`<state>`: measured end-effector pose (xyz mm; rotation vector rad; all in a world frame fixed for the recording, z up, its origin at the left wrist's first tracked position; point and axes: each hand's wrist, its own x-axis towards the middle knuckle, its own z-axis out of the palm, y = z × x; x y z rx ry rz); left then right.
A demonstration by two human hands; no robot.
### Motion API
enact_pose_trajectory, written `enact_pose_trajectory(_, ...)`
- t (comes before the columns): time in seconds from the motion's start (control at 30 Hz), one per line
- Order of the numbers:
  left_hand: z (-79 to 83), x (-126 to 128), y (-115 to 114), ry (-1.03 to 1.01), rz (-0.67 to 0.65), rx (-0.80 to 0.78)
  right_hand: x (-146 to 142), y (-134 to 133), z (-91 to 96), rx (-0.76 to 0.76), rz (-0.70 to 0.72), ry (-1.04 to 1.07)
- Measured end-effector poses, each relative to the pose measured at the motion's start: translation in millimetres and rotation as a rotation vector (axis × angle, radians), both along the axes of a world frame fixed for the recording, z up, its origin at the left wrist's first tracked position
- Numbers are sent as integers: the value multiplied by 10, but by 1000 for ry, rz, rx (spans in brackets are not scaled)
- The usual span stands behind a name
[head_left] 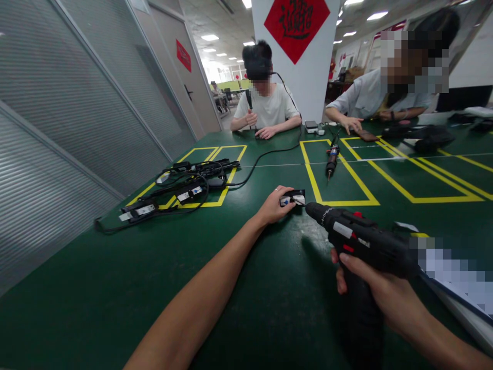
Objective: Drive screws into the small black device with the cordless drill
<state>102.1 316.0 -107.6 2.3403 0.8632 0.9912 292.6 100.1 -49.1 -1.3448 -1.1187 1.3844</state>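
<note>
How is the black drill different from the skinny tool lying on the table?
The drill is held in the right hand; the skinny tool lies loose on the table. The drill is shaped like a pistol, while the skinny tool is straight. Both are mostly dark.

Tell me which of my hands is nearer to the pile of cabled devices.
Left. Your left hand, holding a small black device, is right of the pile of cabled devices; your right hand, gripping the drill, is farther right and closer to the camera.
</note>
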Motion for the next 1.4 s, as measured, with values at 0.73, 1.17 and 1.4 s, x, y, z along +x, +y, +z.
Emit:
enact_pose_trajectory(0.73, -9, -9, 28, 12, 4, 2, 58, 29, -45, -1, -2, 104)
enact_pose_trajectory(1.17, -7, -16, 147, 23, -16, -43, 54, 90, -39, -14, 14, 141)
enact_pose_trajectory(1.4, 15, -35, 157, 20, -31, -69, 48, 100, -47, -11, 7, 180)
